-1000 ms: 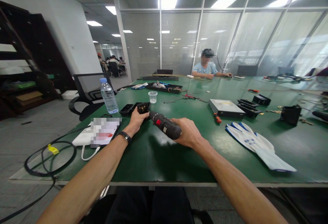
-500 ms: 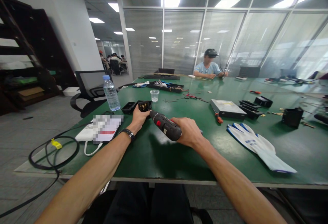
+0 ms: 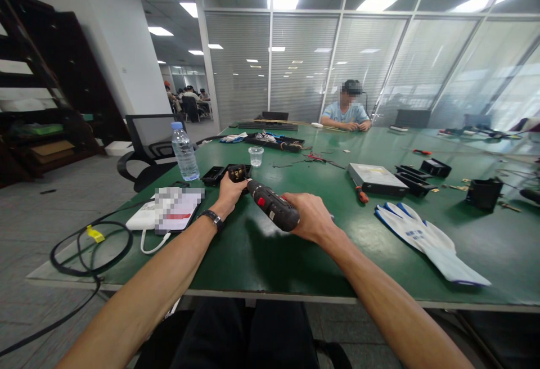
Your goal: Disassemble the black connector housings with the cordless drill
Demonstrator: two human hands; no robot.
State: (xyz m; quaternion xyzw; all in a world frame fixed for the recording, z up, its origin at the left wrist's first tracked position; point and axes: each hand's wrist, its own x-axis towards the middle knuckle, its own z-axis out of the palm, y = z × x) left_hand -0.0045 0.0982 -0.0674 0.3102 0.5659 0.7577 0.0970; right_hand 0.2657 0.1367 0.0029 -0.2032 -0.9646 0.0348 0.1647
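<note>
My right hand (image 3: 310,215) is wrapped round a black electric screwdriver (image 3: 272,206) with a red switch, its tip pointing up-left at a small black plastic part (image 3: 237,174). My left hand (image 3: 229,192) grips that black part from below and steadies it on the green table (image 3: 261,256). A watch sits on my left wrist. A second black tray-like piece (image 3: 212,175) lies just left of the part.
A water bottle (image 3: 185,151) and a plastic cup (image 3: 255,156) stand beyond my hands. White gloves (image 3: 426,239), a silver drive (image 3: 375,178), a red-handled screwdriver (image 3: 360,193) and black parts lie to the right. A white device with a cable (image 3: 169,211) rests left. A person sits at the far end.
Both hands hold the same grips; only the camera view has drifted slightly, and the person at the far end has shifted a little.
</note>
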